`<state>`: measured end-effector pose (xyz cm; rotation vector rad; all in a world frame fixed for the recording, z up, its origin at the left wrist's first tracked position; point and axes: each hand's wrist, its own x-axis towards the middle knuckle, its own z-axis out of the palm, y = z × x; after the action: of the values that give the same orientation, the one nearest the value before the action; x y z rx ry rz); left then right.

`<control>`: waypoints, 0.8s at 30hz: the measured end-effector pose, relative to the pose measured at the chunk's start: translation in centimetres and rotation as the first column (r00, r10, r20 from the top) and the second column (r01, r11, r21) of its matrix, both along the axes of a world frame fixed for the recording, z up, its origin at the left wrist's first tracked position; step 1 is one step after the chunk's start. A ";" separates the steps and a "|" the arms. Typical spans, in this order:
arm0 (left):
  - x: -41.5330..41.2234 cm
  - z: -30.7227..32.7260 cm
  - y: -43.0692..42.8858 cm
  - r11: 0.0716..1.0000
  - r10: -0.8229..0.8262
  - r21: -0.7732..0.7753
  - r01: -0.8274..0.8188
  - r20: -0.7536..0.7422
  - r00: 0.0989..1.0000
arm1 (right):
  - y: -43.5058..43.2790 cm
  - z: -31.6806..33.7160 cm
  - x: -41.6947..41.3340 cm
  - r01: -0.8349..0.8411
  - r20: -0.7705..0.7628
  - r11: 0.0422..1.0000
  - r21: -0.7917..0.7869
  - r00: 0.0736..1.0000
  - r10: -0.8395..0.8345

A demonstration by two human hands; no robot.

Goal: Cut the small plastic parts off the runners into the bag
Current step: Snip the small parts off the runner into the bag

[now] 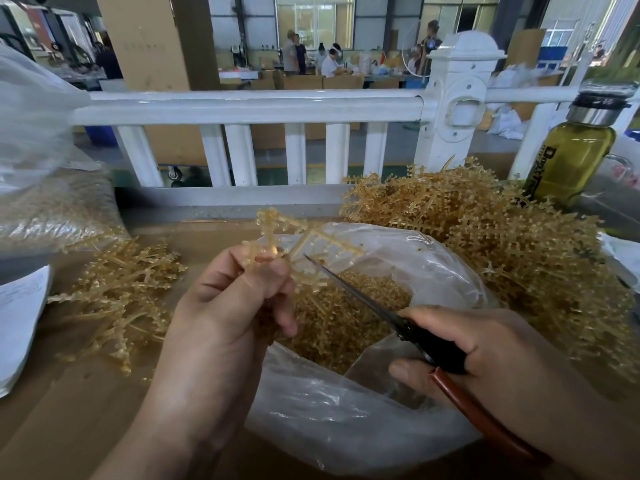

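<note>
Runner [304, 237] pinched by curled fingers [266, 275] of the left hand [228, 306], above the bag [346, 420]. Right hand [485, 358] grips scissors [363, 296], blades just beside those fingers; snip flush at each part so it drops in.

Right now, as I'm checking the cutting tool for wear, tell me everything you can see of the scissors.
The scissors have slim, dark metal blades, seemingly closed, a black pivot section and a reddish-brown handle. The right hand grips them above the clear plastic bag. They slant up and to the left, with the tip close beside the amber runner pinched in the left hand. Whether the tip touches the runner cannot be told.
</note>
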<state>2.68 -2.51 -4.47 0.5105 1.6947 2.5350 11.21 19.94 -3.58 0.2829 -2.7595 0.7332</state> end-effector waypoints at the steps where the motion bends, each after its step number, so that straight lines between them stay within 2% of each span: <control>1: 0.0 0.1 -0.1 1.000 -0.003 0.009 0.003 0.004 1.000 | 0.1 0.1 0.0 0.004 -0.002 1.000 -0.006 1.000 -0.004; 7: -0.1 -0.3 0.1 0.998 0.057 0.005 -0.058 0.048 0.997 | -0.3 0.4 0.3 -0.032 0.063 0.996 -0.078 0.997 0.037; 13: -0.2 -0.2 0.1 0.994 0.071 -0.080 -0.074 -0.039 0.997 | -0.5 0.4 0.3 0.004 0.112 0.994 -0.113 0.994 0.009; 18: -0.6 -0.7 -0.1 0.994 0.018 -0.106 -0.016 0.014 1.000 | -0.7 0.7 0.3 0.027 0.121 0.994 -0.103 0.993 -0.015; 24: -0.6 -0.6 0.1 0.997 -0.058 -0.054 0.061 0.049 0.997 | -0.7 0.7 0.1 0.049 0.174 0.998 -0.044 0.984 -0.041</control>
<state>2.13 -2.37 -5.08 0.4854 1.7019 2.4320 11.35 19.24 -2.92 0.1527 -2.8950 0.8488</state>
